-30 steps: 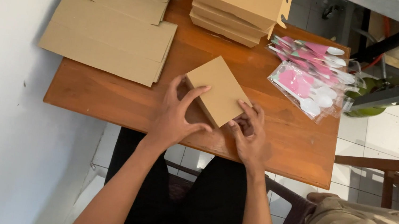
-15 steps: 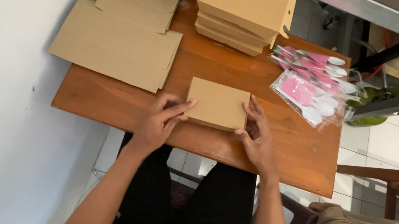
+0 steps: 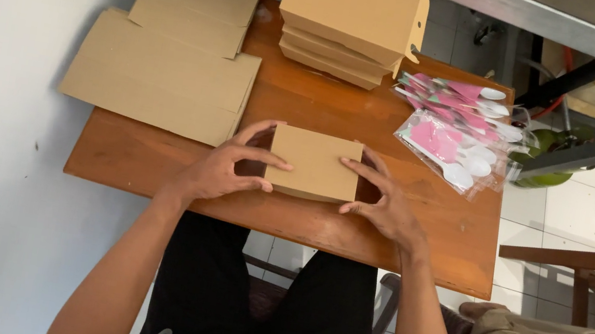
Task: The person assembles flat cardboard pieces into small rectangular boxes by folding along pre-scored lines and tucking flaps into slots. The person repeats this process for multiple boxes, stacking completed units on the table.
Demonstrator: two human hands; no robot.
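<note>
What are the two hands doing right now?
Left hand: fingers clasped on the left end of the small cardboard box.
Right hand: fingers clasped on its right end.

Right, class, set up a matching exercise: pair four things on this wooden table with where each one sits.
1. small closed box
2. stack of folded boxes
3. flat cardboard sheets
4. packets of pink napkins and white spoons

a. far edge, middle
b. between the left hand and right hand
c. right side
d. left side, overhanging the edge

Pairs: 1-b, 2-a, 3-d, 4-c
</note>
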